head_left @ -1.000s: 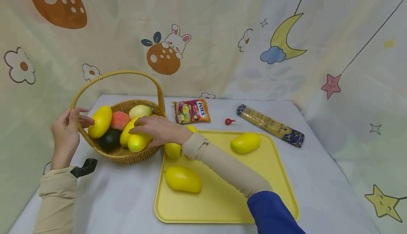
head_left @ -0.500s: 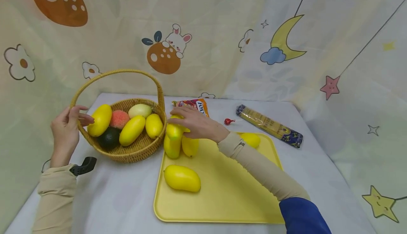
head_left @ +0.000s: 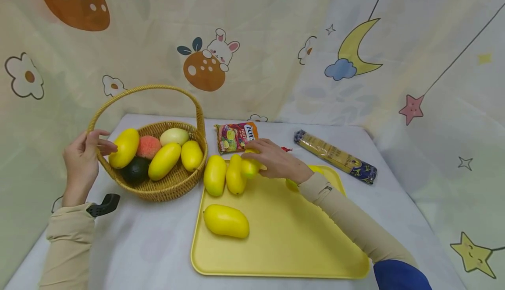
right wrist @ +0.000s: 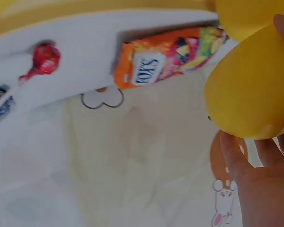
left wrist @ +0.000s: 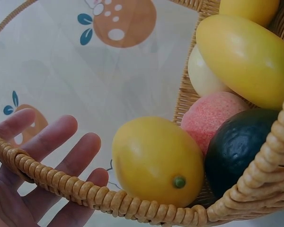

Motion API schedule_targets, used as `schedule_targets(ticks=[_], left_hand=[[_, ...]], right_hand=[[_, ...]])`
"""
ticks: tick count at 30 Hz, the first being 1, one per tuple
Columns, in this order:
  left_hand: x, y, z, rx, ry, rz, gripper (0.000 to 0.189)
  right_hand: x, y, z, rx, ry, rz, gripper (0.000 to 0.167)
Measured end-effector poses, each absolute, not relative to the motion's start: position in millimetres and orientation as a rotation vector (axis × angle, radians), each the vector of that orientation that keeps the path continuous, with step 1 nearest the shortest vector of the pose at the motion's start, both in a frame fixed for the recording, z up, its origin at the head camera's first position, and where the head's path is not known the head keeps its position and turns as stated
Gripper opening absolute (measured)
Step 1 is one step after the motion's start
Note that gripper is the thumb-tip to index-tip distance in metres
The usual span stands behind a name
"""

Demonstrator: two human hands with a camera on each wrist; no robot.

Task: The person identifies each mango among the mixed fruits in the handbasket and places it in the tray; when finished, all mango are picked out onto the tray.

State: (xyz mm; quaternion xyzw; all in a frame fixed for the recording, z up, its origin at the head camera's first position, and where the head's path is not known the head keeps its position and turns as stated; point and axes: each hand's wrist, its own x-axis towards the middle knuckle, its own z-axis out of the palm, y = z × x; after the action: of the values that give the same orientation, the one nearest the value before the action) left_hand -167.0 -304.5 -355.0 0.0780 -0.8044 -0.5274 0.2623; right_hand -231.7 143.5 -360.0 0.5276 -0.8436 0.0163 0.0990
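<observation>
My right hand [head_left: 276, 159] grips a yellow mango [right wrist: 255, 85] just above the far left part of the yellow tray [head_left: 292, 255]. Two upright mangoes lie side by side left of it: one mango [head_left: 215, 175] at the tray's edge, another mango [head_left: 236, 175] beside the held one. A further mango [head_left: 226, 221] lies nearer me on the tray. My left hand [head_left: 83, 165] touches the wicker basket [head_left: 169, 193] at its left rim, by the handle base; its fingers [left wrist: 85, 151] are spread and fairly straight.
The basket contains mangoes, a pink peach [head_left: 148, 147], a dark avocado [head_left: 136, 170] and a pale green fruit [head_left: 174, 136]. Behind the tray lie a FOX'S candy bag [head_left: 232, 137], a red lollipop [right wrist: 46, 59] and a long noodle-like packet [head_left: 335, 154]. My right forearm partly hides another mango [head_left: 292, 185].
My right hand has carried the mango out of the basket, rightward past the basket's edge, to over the tray. My left hand has stayed at the basket rim.
</observation>
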Motion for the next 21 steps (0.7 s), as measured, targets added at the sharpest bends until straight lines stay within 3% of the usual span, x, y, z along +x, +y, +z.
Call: schedule_targets(ticks=[21], left_hand=[[-167, -304, -355, 0.213, -2.167, -1.426, 0.030]], right_hand=[[-228, 157, -402, 1.555, -2.679, 0.045, 0.055]])
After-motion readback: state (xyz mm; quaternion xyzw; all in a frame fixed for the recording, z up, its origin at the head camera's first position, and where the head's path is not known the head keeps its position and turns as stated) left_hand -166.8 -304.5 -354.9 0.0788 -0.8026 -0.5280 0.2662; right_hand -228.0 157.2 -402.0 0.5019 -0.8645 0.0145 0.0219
